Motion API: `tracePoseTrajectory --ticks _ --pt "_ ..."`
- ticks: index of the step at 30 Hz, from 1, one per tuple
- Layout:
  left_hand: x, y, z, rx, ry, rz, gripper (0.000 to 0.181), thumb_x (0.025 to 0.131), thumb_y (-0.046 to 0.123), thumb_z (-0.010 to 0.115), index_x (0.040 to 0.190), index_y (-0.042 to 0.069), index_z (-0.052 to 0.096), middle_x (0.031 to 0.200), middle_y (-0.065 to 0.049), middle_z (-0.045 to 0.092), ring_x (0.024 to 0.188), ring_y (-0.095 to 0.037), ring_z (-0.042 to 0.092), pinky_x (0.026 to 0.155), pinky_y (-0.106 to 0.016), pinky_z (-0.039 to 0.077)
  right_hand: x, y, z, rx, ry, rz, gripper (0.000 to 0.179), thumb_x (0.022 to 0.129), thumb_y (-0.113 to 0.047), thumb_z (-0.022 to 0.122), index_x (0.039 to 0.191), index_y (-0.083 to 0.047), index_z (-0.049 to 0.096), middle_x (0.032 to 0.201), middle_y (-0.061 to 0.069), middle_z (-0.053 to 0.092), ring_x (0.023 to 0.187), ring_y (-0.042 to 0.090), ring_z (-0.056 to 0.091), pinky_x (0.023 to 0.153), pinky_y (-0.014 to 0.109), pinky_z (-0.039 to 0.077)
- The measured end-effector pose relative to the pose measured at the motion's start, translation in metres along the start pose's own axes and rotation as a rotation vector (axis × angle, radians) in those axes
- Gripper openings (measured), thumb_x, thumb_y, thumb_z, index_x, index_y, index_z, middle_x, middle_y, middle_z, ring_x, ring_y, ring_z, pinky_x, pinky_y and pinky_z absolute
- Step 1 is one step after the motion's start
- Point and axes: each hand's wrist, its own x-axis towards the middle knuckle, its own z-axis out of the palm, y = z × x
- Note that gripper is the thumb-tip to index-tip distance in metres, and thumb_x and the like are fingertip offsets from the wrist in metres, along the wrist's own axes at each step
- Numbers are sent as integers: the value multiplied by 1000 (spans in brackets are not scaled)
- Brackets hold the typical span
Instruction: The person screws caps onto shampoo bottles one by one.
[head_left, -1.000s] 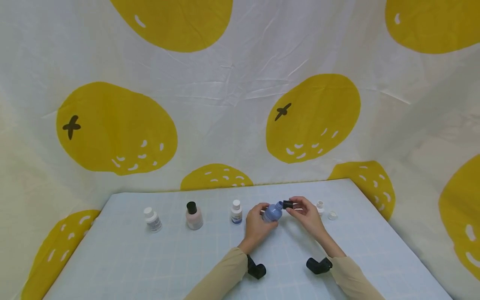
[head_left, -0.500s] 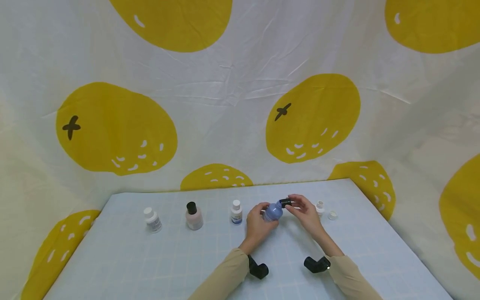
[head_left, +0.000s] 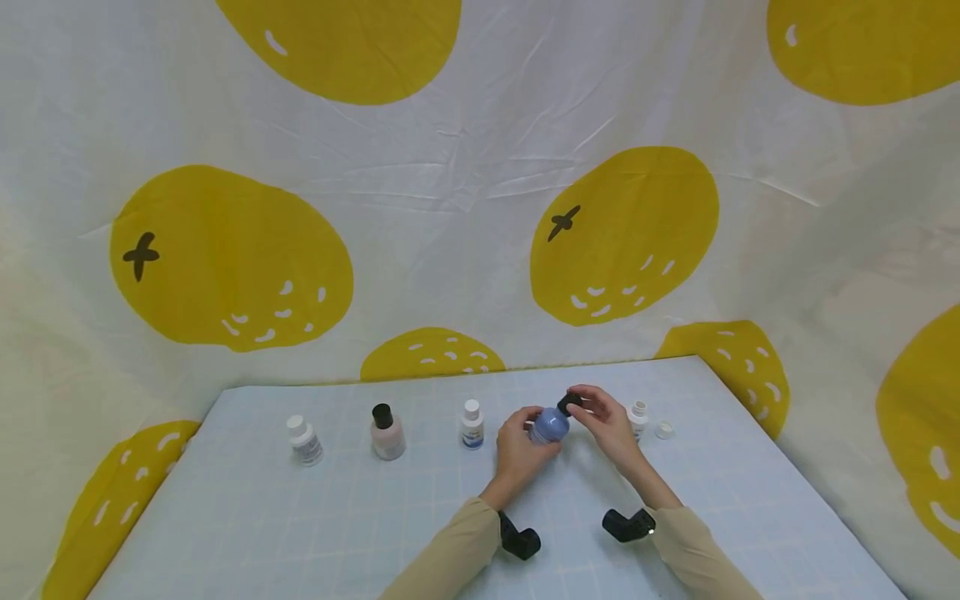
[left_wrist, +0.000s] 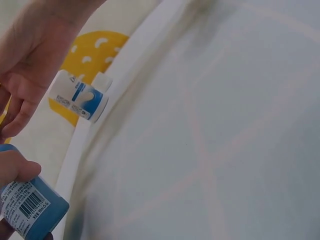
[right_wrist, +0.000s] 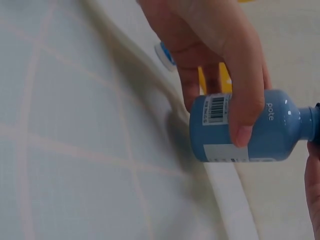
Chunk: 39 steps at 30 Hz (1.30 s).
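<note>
My left hand [head_left: 519, 457] grips a blue bottle [head_left: 552, 426] round its body, tilted with the neck up and to the right. In the right wrist view the left thumb lies across the bottle [right_wrist: 280, 125], beside a barcode label. The fingers and thumb of my right hand [head_left: 611, 423] pinch a black cap [head_left: 570, 403] at the bottle's mouth, in line with the neck. Right behind that hand stands an uncapped white bottle [head_left: 638, 416], its white cap [head_left: 664, 430] lying beside it. The left wrist view shows the blue bottle's base [left_wrist: 47, 212] overhanging the table.
To the left, a white-capped bottle with a blue label [head_left: 472, 425], a pale pink bottle with a black cap [head_left: 387, 435] and another white bottle [head_left: 305, 441] stand in a row. A pale checked cloth covers the table [head_left: 360, 525]. Behind hangs a fruit-patterned curtain [head_left: 442, 275].
The black cap has swung from sideways beside the mouth to tilted over the neck, with the right hand moving slightly left and up. The left hand and bottle have shifted slightly right.
</note>
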Motion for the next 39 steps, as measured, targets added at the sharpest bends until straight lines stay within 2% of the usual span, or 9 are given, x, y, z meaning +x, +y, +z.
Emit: tracePoseTrajectory --ticks 10,22,31,39 --pt "-2 5 0 -43 -16 -65 50 65 11 86 112 12 66 108 -2 69 91 -13 60 82 -29 46 0 -1 3 9 -18 5 39 92 -12 63 127 3 55 130 24 55 100 -4 57 85 11 48" --pt "-2 8 0 -43 -5 -51 50 64 11 87 109 12 67 105 -3 70 89 -14 61 79 -27 47 -1 2 6 -24 -8 -25 36 92 -14 63 123 3 58 125 24 59 102 -7 55 85 10 47" --pt "-1 7 1 -26 7 -52 50 62 10 87 108 12 68 104 -3 70 89 -14 61 79 -28 46 -3 3 5 -15 -23 -76 37 89 -6 65 123 8 57 126 29 57 102 -8 55 84 10 48" --pt "-1 6 4 -34 17 -49 50 62 9 87 108 11 67 103 -3 70 87 -14 62 78 -27 47 -3 4 5 -15 -22 -73 37 90 -7 64 124 6 55 127 28 56 101 -7 55 84 10 48"
